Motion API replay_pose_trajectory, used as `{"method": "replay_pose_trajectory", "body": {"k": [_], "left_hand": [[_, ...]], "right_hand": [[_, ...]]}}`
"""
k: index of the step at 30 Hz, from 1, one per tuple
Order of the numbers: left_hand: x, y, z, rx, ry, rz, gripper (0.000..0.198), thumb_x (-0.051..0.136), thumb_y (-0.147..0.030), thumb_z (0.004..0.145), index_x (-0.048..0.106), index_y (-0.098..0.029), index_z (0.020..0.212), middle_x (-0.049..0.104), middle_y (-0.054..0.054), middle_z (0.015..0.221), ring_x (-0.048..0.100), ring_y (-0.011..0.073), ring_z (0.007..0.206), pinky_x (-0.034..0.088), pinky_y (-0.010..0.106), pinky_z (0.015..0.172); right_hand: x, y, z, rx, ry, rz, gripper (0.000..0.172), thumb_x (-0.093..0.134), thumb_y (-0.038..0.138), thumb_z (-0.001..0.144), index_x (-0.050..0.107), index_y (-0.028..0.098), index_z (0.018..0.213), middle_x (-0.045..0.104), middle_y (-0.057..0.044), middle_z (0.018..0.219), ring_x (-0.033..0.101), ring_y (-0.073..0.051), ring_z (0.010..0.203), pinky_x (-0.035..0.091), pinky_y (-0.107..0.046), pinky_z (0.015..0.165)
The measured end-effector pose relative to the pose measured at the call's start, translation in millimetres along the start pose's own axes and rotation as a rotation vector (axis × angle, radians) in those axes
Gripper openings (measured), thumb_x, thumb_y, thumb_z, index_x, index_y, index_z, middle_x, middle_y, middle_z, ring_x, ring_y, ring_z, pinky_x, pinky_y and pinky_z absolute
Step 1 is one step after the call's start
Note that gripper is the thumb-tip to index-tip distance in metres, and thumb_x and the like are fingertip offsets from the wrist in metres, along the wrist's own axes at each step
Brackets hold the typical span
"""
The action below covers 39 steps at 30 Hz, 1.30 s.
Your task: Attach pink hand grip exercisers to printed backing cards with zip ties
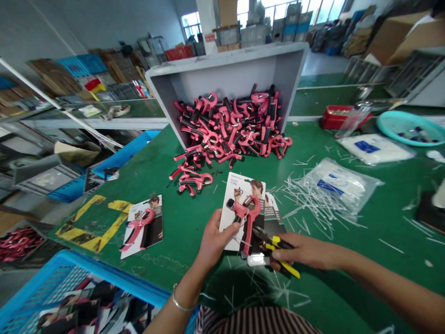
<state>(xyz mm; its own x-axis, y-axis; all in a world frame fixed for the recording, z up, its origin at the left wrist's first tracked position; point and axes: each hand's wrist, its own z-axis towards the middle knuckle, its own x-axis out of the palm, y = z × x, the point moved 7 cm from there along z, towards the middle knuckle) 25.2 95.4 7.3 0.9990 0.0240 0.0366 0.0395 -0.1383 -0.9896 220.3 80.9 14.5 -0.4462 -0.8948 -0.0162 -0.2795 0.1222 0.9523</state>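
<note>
Bright windows (192, 24) stand beyond white shelving (93, 123) and cardboard boxes (399, 39).

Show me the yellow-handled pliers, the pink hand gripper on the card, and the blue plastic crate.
Yellow-handled pliers (290, 270): head view, on the lower yellow handle.
Pink hand gripper (255, 213): head view, on its curved pink frame.
Blue plastic crate (104, 270): head view, on its rim.

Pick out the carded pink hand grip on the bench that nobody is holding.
The card beside the yellow-and-black tape; the other carded grip sits in the left hand.
</note>
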Motion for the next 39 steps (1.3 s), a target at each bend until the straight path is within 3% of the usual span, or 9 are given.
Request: {"method": "replay_pose_trajectory", "body": {"k": [7, 11, 16, 19, 22, 25, 29, 35, 39], "left_hand": [[5.3, -3, -4, 0.02, 0.094, 0.178, 0.038, 0.068, -0.034, 0.081, 0.057, -0.02, 0.114, 0.069, 0.003, 0.101, 0.062, 0.02, 0.086, 0.048, 0.029, 0.078], [7.0, -3, -6, 0.017, 0.105, 0.224, 0.037, 0.069, -0.033, 0.08, 0.058, -0.02, 0.113, 0.069, 0.003, 0.099, 0.063, 0.0203, 0.086, 0.048, 0.029, 0.077], [4.1, 14, 6, -0.04, 0.057, 0.075, 0.037, 0.071, -0.033, 0.078, 0.062, -0.016, 0.109, 0.071, 0.004, 0.096, 0.064, 0.019, 0.081, 0.049, 0.029, 0.075], [-4.7, 30, 21, -0.128, -0.075, -0.135, 0.04, 0.074, -0.037, 0.073, 0.064, -0.011, 0.101, 0.072, 0.006, 0.085, 0.064, 0.0174, 0.068, 0.05, 0.029, 0.066], [-13.1, 27, 30, -0.078, -0.222, -0.344, 0.046, 0.075, -0.038, 0.073, 0.063, -0.011, 0.107, 0.073, 0.009, 0.098, 0.068, 0.0189, 0.078, 0.052, 0.031, 0.074], [-10.5, 12, 26, 0.016, -0.255, -0.435, 0.044, 0.072, -0.037, 0.079, 0.06, -0.016, 0.115, 0.069, 0.01, 0.114, 0.068, 0.0196, 0.092, 0.052, 0.033, 0.084], [4.9, 2, 14, 0.064, -0.218, -0.465, 0.036, 0.066, -0.033, 0.085, 0.058, -0.018, 0.117, 0.066, 0.009, 0.121, 0.066, 0.0201, 0.101, 0.051, 0.034, 0.089], [17.9, 5, 6, 0.052, -0.168, -0.494, 0.034, 0.063, -0.031, 0.087, 0.056, -0.019, 0.118, 0.065, 0.009, 0.124, 0.065, 0.0211, 0.104, 0.05, 0.035, 0.091], [19.6, 5, 1, 0.031, -0.135, -0.494, 0.037, 0.063, -0.034, 0.087, 0.054, -0.021, 0.121, 0.062, 0.009, 0.128, 0.065, 0.0215, 0.106, 0.05, 0.035, 0.091]], "right_hand": [[-1, 3, 6, -0.003, 0.022, -0.067, 0.042, 0.049, 0.054, 0.094, 0.064, 0.015, 0.092, 0.063, -0.003, 0.083, 0.055, -0.013, 0.072, 0.045, -0.025, 0.067], [-4, -11, 9, 0.112, -0.053, -0.082, 0.041, 0.047, 0.055, 0.094, 0.058, 0.015, 0.095, 0.061, -0.001, 0.073, 0.055, -0.012, 0.058, 0.045, -0.024, 0.055], [-2, 1, 10, -0.038, -0.337, -0.653, 0.016, 0.054, 0.027, 0.088, 0.059, 0.015, 0.098, 0.064, -0.009, 0.088, 0.059, -0.019, 0.075, 0.046, -0.031, 0.068], [25, 10, 12, -0.157, -0.191, -0.849, 0.02, 0.061, 0.016, 0.076, 0.061, 0.015, 0.096, 0.065, -0.01, 0.09, 0.059, -0.022, 0.08, 0.043, -0.033, 0.069], [29, 14, 15, -0.148, -0.152, -0.594, 0.016, 0.057, 0.025, 0.086, 0.062, 0.016, 0.097, 0.066, -0.009, 0.09, 0.06, -0.021, 0.082, 0.044, -0.033, 0.072], [35, 3, 23, -0.033, -0.049, 0.059, 0.033, 0.05, 0.041, 0.094, 0.06, 0.015, 0.111, 0.069, -0.011, 0.096, 0.064, -0.02, 0.084, 0.047, -0.033, 0.075], [69, -2, 36, -0.014, 0.195, 0.795, 0.051, 0.052, 0.047, 0.092, 0.052, 0.011, 0.128, 0.07, -0.018, 0.1, 0.07, -0.025, 0.084, 0.051, -0.036, 0.072], [77, 4, 47, -0.081, 0.189, 1.044, 0.047, 0.057, 0.041, 0.09, 0.055, 0.01, 0.125, 0.069, -0.018, 0.1, 0.07, -0.029, 0.091, 0.053, -0.038, 0.073], [72, -5, 51, -0.096, 0.168, 1.061, 0.039, 0.054, 0.042, 0.09, 0.06, 0.01, 0.113, 0.063, -0.005, 0.073, 0.064, -0.017, 0.061, 0.052, -0.029, 0.056]]}}
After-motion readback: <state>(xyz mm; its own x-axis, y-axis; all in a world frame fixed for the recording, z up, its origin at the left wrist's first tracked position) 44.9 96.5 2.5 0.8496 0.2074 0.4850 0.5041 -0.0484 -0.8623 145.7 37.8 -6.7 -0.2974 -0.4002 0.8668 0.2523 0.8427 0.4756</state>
